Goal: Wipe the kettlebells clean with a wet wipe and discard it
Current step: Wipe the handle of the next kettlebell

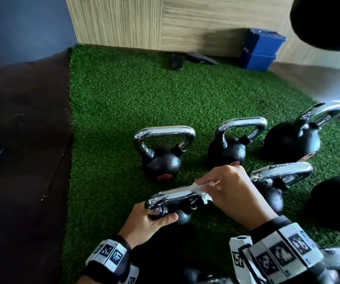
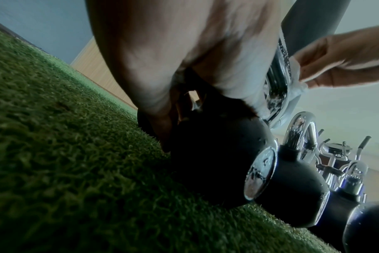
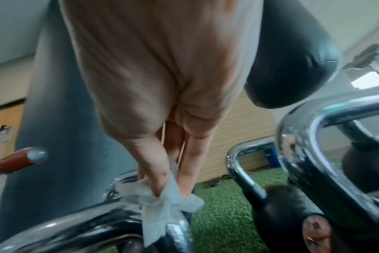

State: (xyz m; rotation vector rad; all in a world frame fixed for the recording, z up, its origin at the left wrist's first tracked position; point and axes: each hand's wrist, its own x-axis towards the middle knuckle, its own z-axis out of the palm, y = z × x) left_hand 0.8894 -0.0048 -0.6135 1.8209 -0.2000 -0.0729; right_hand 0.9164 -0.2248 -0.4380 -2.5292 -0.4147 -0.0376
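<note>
— What's off to your far left?

— A dark brown mat (image 1: 23, 140), and beside it the green turf (image 1: 113, 95) where everything stands. A wood-panel wall (image 1: 144, 21) runs along the back of the turf.

— And your left hand?

— My left hand (image 1: 144, 221) is curled round the left end of the handle of the nearest kettlebell (image 1: 182, 215), thumb underneath, fingers wrapped over the chrome handle (image 1: 171, 196). The black ball of it sits on the turf just below my grip.

— What's behind that one?

— Another kettlebell (image 1: 162, 158), upright on the turf, handle on top, apart from the one I'm holding.

— Where's the wipe?

— The wet wipe (image 1: 205, 191) is bunched against the right end of the same handle. My right hand (image 1: 233, 193) pinches it, thumb and fingertips closed narrowly on the white wad; in the right wrist view the wet wipe (image 3: 160, 202) drapes over the chrome and hangs down past it.

— Farther right?

— A second upright kettlebell (image 1: 229, 148) in the back row, then a third (image 1: 292, 140) leaning a little. Closer to me, just beside my right hand, stands one more kettlebell (image 1: 271, 193). Blue blocks (image 1: 261, 52) are stacked against the wall at the back right, with a couple of dark objects on the turf near them that I can't make out.
</note>
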